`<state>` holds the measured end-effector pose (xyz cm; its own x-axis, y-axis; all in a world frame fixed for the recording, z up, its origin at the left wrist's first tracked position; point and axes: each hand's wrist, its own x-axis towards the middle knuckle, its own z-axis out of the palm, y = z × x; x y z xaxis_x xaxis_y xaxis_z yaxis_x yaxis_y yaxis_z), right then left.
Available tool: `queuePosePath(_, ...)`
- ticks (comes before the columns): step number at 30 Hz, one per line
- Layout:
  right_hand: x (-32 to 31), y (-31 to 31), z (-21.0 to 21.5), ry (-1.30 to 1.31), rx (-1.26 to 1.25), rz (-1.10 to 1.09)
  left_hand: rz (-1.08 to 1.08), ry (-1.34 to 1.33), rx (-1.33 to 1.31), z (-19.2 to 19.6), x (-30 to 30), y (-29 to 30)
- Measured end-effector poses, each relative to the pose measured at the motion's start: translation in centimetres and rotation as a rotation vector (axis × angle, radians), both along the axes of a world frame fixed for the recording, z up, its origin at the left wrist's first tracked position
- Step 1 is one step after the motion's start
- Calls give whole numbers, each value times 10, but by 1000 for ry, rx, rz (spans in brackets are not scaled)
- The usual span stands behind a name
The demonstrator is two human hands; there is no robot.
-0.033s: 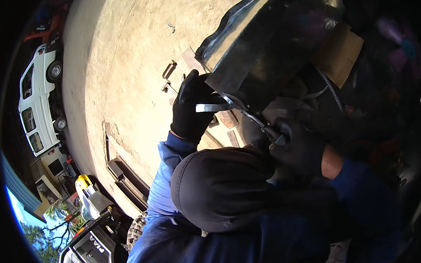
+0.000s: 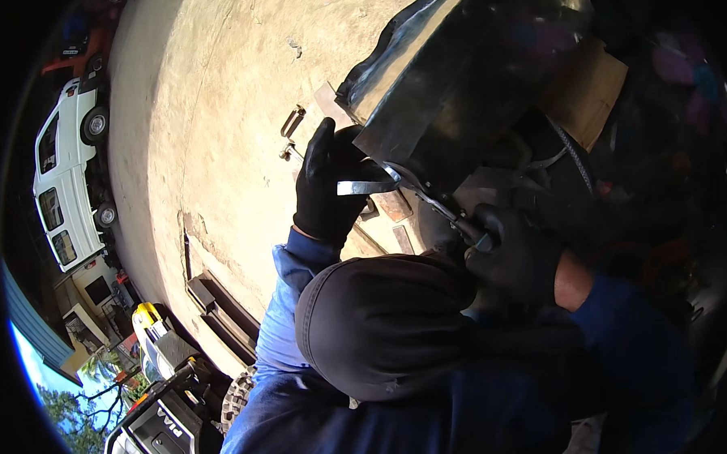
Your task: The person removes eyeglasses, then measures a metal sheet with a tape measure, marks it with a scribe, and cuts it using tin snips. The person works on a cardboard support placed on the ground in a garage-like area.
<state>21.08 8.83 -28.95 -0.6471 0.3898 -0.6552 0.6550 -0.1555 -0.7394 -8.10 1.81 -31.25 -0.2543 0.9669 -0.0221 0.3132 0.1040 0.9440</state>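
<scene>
A large sheet of shiny dark metal [image 2: 446, 85] with a bent, wavy edge stands in front of me. At its lower corner, my left hand [image 2: 327, 180] in a black glove is at the edge with its thumb raised; some of its fingers are hidden behind the sheet. My right hand [image 2: 510, 249], also in a black glove, is closed round the handles of tin snips [image 2: 452, 213]. Their blades lie at the sheet's lower edge. A narrow, curled silver strip [image 2: 366, 187] sticks out beside the blades, across my left hand.
A dark cap [image 2: 376, 328] fills the lower middle. On the concrete floor [image 2: 222, 136] lie a U-shaped metal piece [image 2: 292, 120], flat scraps [image 2: 392, 205] and long bars [image 2: 221, 314]. A brown board [image 2: 593, 95] leans behind the sheet. A white van [image 2: 71, 171] is parked at left, another vehicle [image 2: 158, 439] lower left.
My left thumb has lifted and straightened away from the metal sheet. The right hand and the tin snips have hardly moved.
</scene>
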Motion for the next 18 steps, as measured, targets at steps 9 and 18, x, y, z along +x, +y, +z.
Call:
queuePosePath(9,-1,3,9,-19,68,-73,235,-599,-257,-35,-36,39)
queuePosePath(18,2,15,1,-28,-62,90,-3,-85,-311,-35,-47,32)
